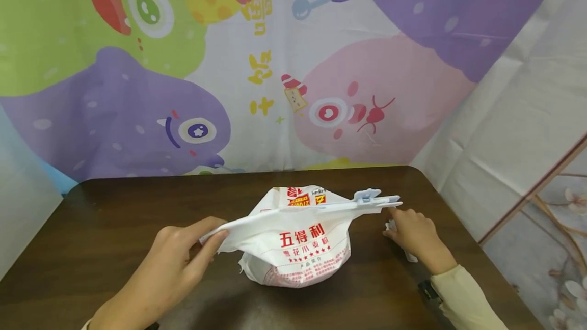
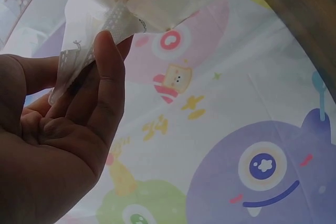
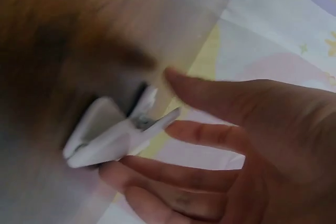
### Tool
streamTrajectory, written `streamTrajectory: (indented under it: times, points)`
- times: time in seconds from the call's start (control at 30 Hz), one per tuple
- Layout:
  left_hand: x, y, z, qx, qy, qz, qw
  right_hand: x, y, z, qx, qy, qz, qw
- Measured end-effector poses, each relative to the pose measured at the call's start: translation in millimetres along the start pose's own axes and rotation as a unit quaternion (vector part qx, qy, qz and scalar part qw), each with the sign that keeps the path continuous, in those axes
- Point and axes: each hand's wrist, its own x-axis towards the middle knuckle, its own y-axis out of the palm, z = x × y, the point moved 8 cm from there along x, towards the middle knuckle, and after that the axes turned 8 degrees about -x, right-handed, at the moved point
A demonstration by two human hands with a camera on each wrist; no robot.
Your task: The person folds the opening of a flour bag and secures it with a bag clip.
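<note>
A white flour bag (image 1: 302,248) with red lettering stands on the table, its top folded into a long flat strip. My left hand (image 1: 183,253) pinches the left corner of that strip between thumb and fingers; the left wrist view shows the stitched edge (image 2: 113,27) in its grasp. A pale blue clip (image 1: 368,196) sits on the strip's right end. Just right of the bag, my right hand (image 1: 415,236) is low over the table. In the right wrist view its thumb and fingers are spread about a white clip (image 3: 105,135), with the thumb apart from it.
The dark brown wooden table (image 1: 137,208) has rounded far corners. Behind it hangs a cloth backdrop (image 1: 275,141) with cartoon figures, and a pale flowered panel (image 1: 564,248) stands along the right side. A dark band (image 1: 428,290) is by my right cuff.
</note>
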Motion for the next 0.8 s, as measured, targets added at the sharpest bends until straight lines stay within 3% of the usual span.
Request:
streamTrajectory:
  times: [0.3,0.6,0.8]
  points:
    - [2.8,2.4,-1.3,0.001,0.0,0.007,1.0,-1.7,1.5,-2.1,-0.001,0.003,-0.012,0.9999]
    - [1.3,1.1,-1.1,0.014,-0.008,0.008,0.9998,-0.9,2.4,-2.0,0.029,-0.035,0.059,0.9972]
    - [-0.3,0.9,-0.9,0.006,-0.008,0.006,0.9999,1.4,-1.6,-8.7,0.061,-0.03,0.076,0.9948]
